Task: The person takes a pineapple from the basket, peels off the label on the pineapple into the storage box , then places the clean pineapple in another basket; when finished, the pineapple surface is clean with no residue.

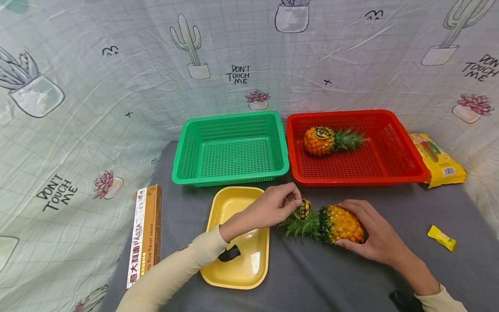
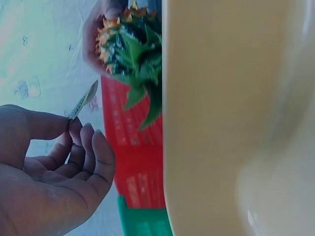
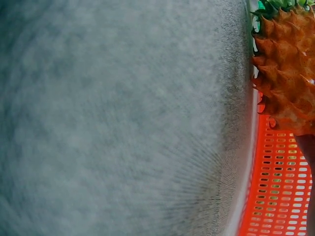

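My left hand [image 1: 277,202] pinches a black and yellow oval sticker [image 1: 303,209] between thumb and forefinger, over the green leaves of a small orange pineapple. In the left wrist view this sticker [image 2: 84,100] is seen nearly edge-on, apart from the fruit. My right hand [image 1: 372,234] grips that pineapple [image 1: 344,223] round its base, with the crown pointing left. The right wrist view shows the spiky skin of the pineapple [image 3: 288,69] at its right edge; most of that hand is out of sight there.
A second labelled pineapple [image 1: 320,145] lies in the red basket [image 1: 358,180]. Left of it stands a green basket [image 1: 230,177]. A yellow tray [image 1: 234,281] holding a black object sits under my left forearm. Around them lie a pasta box [image 1: 146,229], yellow bag [image 1: 442,162] and yellow packet [image 1: 442,238].
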A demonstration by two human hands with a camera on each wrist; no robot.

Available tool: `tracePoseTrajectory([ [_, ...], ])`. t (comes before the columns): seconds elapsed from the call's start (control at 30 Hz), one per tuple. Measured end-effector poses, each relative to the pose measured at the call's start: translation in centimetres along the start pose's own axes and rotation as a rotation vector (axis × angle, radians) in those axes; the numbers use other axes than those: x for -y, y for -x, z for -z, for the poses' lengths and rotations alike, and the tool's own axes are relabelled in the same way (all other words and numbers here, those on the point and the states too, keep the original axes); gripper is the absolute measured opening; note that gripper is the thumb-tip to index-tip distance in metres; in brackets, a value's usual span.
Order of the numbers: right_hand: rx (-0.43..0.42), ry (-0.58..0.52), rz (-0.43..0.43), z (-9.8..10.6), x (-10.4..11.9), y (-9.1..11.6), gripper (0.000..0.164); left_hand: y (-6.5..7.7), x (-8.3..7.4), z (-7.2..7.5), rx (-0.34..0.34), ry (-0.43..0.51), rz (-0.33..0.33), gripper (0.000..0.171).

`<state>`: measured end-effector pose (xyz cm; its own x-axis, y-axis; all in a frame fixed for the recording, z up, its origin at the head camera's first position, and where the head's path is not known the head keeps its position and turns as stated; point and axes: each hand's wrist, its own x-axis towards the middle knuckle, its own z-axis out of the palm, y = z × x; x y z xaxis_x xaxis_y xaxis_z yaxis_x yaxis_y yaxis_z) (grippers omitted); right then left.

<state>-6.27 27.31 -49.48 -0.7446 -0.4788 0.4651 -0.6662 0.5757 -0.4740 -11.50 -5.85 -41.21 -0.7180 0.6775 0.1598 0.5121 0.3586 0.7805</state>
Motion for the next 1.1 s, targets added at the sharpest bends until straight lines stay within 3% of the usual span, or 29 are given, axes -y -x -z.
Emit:
tracePoseTrajectory([
  [0.23,-0.022,-0.019,0.016,0.1,-0.3,0.0,0.096,0.7,0.5,1.7,-0.034,0.043,0.010,0.004],
  [0.5,-0.003,-0.019,0.008,0.0,-0.1,-0.1,0.096,2.7,1.2,3.7,-0.080,0.041,0.100,0.005],
  [0.8,-0.011,-0.013,0.023,-0.2,-0.3,-0.1,0.097,5.0,3.3,3.9,-0.104,0.026,0.212,0.007],
  [1.1,-0.015,-0.005,0.010,-0.2,-0.4,0.1,0.098,5.8,4.4,4.6,-0.066,-0.043,0.289,0.006],
])
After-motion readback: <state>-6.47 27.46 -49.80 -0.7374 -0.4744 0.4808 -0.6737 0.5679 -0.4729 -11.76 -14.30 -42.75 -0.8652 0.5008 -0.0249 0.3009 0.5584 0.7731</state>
